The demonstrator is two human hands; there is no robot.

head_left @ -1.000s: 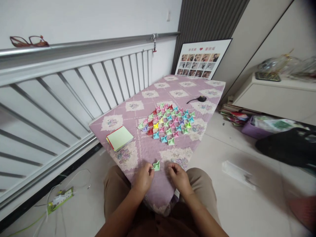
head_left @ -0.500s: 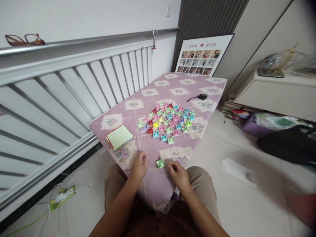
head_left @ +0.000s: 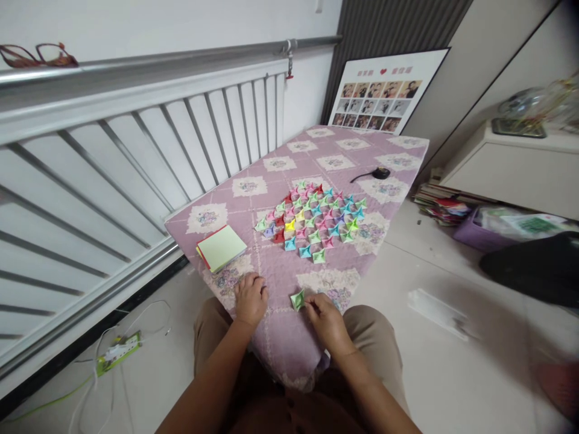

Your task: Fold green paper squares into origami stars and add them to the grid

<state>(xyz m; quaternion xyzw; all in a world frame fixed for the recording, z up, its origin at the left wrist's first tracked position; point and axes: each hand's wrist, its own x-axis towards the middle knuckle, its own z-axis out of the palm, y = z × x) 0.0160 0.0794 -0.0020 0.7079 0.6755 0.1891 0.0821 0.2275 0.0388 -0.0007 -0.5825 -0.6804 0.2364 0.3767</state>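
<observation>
A folded green paper piece [head_left: 297, 300] sits near the front of the table, its pointed corners raised. My right hand [head_left: 323, 316] pinches its right corner between thumb and forefinger. To the left, my left hand [head_left: 251, 298] rests palm down on the cloth with fingers loosely bent and nothing in them. Beyond both hands, many folded paper pieces of the same form, such as a yellow one [head_left: 290, 225], stand in slanting rows in green, pink, red, blue and purple. A stack of square paper sheets [head_left: 222, 248], pale green on top, lies past my left hand.
A purple flowered tablecloth [head_left: 271, 265] covers the table. Farther back lies a black round object with a strap [head_left: 380, 173]. A white radiator [head_left: 190, 126] runs along the left, and a photo board [head_left: 389, 90] leans behind. A power strip [head_left: 120, 352] is on the floor.
My right hand has moved left and taken hold of the green paper piece's corner, tilting it. My left hand has turned palm down and shifted slightly away. The view has shifted slightly.
</observation>
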